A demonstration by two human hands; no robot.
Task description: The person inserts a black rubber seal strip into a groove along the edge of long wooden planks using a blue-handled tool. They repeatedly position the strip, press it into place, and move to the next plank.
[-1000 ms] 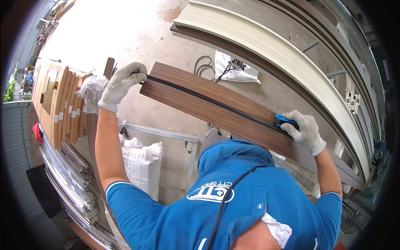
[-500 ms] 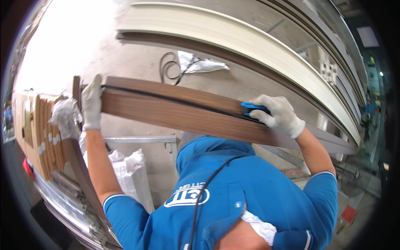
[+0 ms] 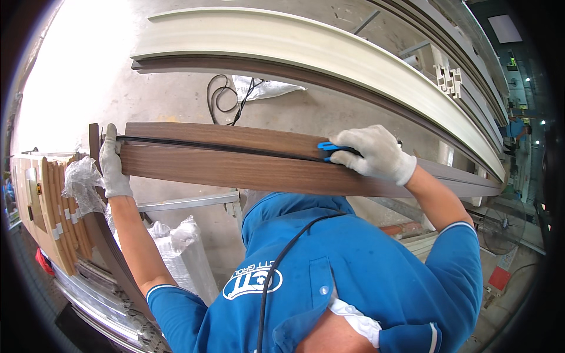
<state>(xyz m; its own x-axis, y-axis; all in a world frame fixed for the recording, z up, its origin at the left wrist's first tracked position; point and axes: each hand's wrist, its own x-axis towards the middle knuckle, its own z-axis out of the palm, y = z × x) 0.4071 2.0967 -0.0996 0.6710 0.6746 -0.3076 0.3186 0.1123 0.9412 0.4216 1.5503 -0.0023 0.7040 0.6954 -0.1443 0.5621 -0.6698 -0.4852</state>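
A long brown wood-grain profile (image 3: pixel 253 169) lies across in front of me, with a thin black strip (image 3: pixel 218 145) running along its middle groove. At the profile's left end, my left hand (image 3: pixel 113 165), in a white glove, is closed at the strip's end; the palm side is hidden. Farther right, my gloved right hand (image 3: pixel 379 154) grips a blue-and-black hand tool (image 3: pixel 328 146) pressed against the profile where the strip runs under it. Most of that tool is covered by my fingers, so its exact kind does not show.
Beyond lie a long cream profile (image 3: pixel 282 36) and a dark brown one (image 3: pixel 235 65). A black cable (image 3: pixel 213 94) and a white bag (image 3: pixel 268 88) are on the floor. At left stand plastic-wrapped bundles (image 3: pixel 185 253) and brown panels (image 3: pixel 56 206). A grey metal frame (image 3: pixel 182 203) stands below the profile.
The whole view has shifted, with the profile and both hands now farther left in it. Less of the blue tool shows past my right fingers. Both hands keep about the same places along the profile.
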